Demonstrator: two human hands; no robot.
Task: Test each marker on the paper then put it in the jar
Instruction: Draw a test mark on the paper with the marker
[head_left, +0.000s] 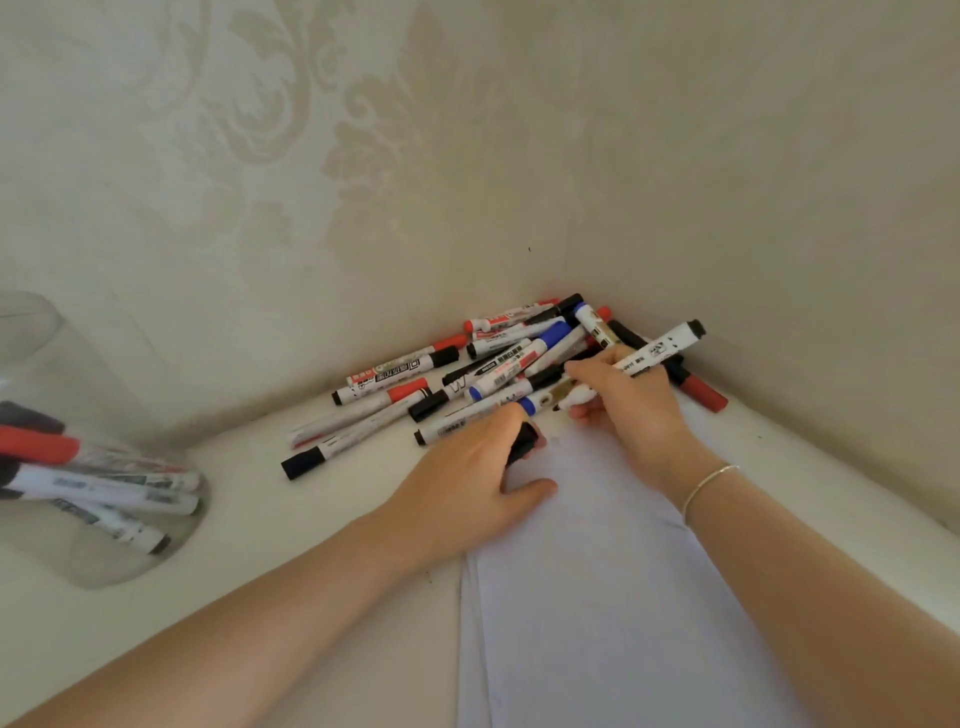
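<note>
At the left edge of the frame, the clear glass jar (78, 467) already held a handful of tested markers, while a much larger heap of red, blue and black capped markers (498, 364) lay untested at centre right. The right hand (631, 410) gripped an uncapped white marker (652, 353), its nib near the white paper sheet (613, 597) on the tabletop (311, 545). The left hand (470, 486) pinched a black cap (521, 444), so most of the job seemed left.

Both forearms bare, no sleeves; thin silver bracelet (709, 486) on right wrist.
</note>
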